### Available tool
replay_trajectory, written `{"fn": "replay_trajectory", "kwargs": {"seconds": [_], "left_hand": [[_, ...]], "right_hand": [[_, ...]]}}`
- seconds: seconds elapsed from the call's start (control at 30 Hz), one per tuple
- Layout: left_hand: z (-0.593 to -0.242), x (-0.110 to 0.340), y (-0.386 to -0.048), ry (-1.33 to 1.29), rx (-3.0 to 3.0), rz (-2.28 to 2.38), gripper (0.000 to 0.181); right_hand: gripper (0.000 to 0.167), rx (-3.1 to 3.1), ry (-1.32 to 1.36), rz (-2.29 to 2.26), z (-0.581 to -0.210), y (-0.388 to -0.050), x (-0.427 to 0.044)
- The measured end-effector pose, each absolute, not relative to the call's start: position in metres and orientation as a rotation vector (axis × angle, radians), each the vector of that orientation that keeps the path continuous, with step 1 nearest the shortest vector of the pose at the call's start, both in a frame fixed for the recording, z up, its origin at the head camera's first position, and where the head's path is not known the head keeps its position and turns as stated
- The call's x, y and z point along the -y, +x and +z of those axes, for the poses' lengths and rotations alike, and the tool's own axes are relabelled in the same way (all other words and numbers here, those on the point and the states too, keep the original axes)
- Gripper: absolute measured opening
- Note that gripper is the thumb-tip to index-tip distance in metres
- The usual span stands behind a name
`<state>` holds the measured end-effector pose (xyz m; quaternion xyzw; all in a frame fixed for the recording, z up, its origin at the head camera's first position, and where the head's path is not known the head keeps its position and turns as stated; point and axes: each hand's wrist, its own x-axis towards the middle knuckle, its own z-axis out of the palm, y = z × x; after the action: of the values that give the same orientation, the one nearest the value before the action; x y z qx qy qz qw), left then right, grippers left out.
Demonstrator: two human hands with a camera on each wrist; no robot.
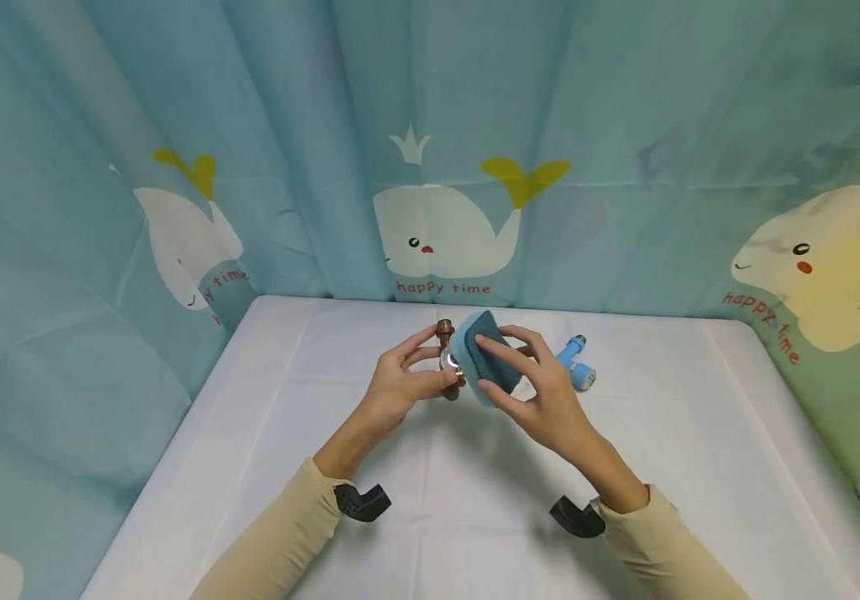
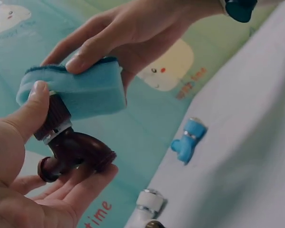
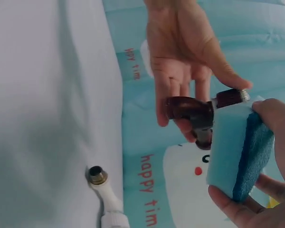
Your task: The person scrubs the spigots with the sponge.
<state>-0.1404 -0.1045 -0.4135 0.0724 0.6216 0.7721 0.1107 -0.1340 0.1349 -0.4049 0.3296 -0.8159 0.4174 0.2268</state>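
Note:
My left hand holds a dark brown faucet up off the table, thumb on its ribbed knob and fingers under the body. In the head view the faucet shows a brass-coloured threaded end. A two-layer sponge, light blue with a darker blue scouring side, is pinched between the thumb and fingers of my right hand. Its light blue face lies against the knob end of the faucet in the left wrist view. From the right wrist side, the sponge covers part of the faucet.
A blue faucet lies on the white table, just beyond my right hand. A white faucet with a dark metal end lies near the table's edge in the right wrist view. A whale-print curtain hangs behind the table.

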Motion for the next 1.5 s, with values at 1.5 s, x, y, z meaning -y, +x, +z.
{"fn": "replay_trajectory", "kwargs": {"seconds": [1.5], "left_hand": [[-0.423,0.115,-0.148,0.274,-2.171,1.993,0.091]], "right_hand": [[0.052,2.44,1.117,0.978,-0.384,-0.14,-0.134]]}}
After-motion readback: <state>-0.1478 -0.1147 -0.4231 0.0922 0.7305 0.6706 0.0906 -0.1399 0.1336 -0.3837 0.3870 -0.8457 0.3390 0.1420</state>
